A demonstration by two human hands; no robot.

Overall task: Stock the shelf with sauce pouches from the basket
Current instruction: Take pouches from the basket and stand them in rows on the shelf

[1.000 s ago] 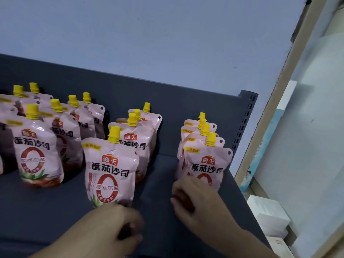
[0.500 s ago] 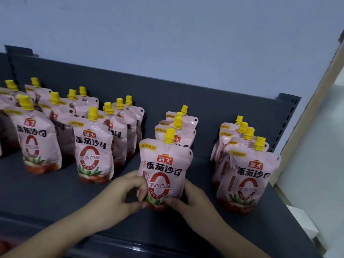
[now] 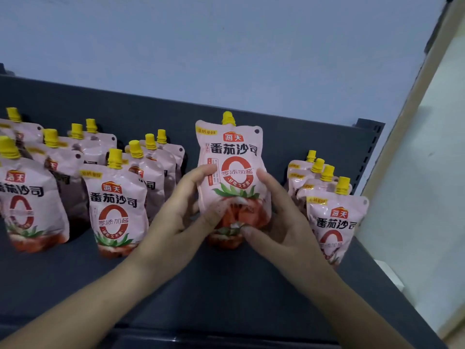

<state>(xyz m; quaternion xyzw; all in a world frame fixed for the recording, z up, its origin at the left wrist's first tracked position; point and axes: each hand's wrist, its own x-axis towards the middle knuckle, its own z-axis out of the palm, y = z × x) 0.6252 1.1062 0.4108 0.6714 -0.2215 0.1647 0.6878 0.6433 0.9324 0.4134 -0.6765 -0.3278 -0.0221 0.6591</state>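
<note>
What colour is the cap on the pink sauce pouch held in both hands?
Yellow: the ridged plastic cap on the pink sauce pouch, clearest in the head view.

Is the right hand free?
No, the right hand grips the lower right side of the upright pouch, and the left hand holds its other side.

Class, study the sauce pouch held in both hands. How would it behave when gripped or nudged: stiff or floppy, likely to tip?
The held pouch is probably soft: its film creases where the left hand and right hand pinch it. It likely feels bottom-heavy, since its lower part bulges. Nudged near the yellow cap, it might tip, though neighbouring pouches stand upright.
</note>
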